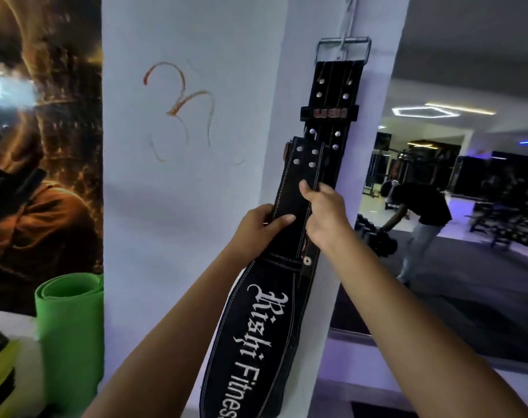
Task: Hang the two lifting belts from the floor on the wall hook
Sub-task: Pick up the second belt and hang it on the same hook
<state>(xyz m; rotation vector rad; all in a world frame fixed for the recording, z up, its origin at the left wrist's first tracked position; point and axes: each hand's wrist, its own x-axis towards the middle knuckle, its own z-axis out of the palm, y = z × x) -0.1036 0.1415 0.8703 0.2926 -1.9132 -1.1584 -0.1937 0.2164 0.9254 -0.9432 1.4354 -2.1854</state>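
Your left hand [258, 226] and right hand [324, 211] both pinch the front belt [256, 324], fingers [282, 220] closed round it; the other belt [335, 86] hangs by its buckle [342, 46].

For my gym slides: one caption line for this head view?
Both hands, left hand and right hand, grip a lettered belt below the belt already on the hook.

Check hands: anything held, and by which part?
Both hands grip the front belt on its narrow strap, below the stud holes: left hand on its left edge, right hand on its right edge.
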